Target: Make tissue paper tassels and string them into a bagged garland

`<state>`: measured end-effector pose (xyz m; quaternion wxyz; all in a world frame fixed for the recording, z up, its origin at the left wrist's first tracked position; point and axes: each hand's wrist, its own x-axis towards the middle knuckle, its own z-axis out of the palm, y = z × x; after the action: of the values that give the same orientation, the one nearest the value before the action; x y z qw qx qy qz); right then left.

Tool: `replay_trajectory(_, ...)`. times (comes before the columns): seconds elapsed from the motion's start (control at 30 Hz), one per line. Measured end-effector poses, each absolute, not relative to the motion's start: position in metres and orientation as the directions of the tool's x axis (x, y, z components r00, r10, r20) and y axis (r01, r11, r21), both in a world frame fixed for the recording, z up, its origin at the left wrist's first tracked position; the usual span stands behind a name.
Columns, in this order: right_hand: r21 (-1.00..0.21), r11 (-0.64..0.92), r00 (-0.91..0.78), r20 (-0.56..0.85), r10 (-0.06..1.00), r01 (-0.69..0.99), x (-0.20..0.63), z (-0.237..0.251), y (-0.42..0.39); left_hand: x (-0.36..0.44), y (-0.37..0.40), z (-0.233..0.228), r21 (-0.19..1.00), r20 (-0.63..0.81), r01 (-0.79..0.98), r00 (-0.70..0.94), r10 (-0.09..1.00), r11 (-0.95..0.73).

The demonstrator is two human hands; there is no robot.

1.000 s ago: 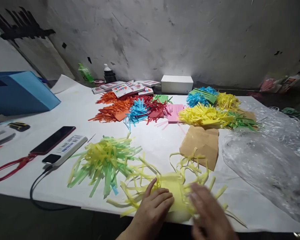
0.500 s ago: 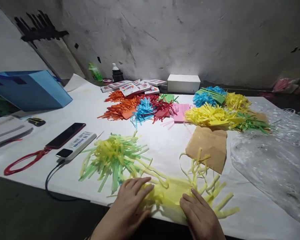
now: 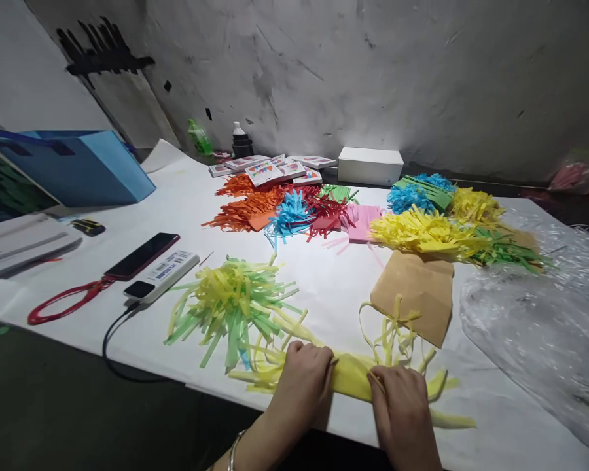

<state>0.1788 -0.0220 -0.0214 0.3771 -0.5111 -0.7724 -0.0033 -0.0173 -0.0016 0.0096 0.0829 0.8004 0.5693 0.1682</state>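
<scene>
Presently both hands, left hand (image 3: 302, 379) and right hand (image 3: 402, 405), are pinching the yellow fringed paper (image 3: 351, 379) at six o'clock on the counter (image 3: 324, 281); fingers closed. Risk: thin strips tearing if pulled unevenly.

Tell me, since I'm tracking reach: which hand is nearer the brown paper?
Right. The right hand grips the yellow fringe just below the brown paper; the left hand grips it farther left.

A scuffed grey-white wall (image 3: 373, 72) is rising right behind the white-covered table (image 3: 171, 203). Bright light is pooling near the table's middle, while its near edge is fading into dark floor (image 3: 53, 405).
</scene>
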Motion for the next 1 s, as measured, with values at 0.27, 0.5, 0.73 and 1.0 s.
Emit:
replay_trajectory(0.27,-0.151,0.547,-0.317,0.676,0.665,0.824,0.18,-0.009,-0.015,-0.009,0.007,0.006,0.279,0.182,0.912,0.257,0.949,-0.3)
replay_trajectory(0.5,-0.309,0.634,-0.31,0.67,0.674,0.709,0.174,-0.012,-0.025,-0.022,-0.001,0.017,0.335,0.306,0.82,0.371,0.877,-0.464)
replay_trajectory(0.73,-0.263,0.669,-0.397,0.635,0.663,0.695,0.167,-0.009,-0.028,-0.023,-0.01,0.001,0.33,0.5,0.64,0.505,0.704,-0.694)
replay_trajectory(1.0,-0.296,0.582,-0.321,0.607,0.727,0.757,0.183,-0.021,-0.031,-0.036,-0.019,0.009,0.41,0.417,0.675,0.46,0.784,-0.613)
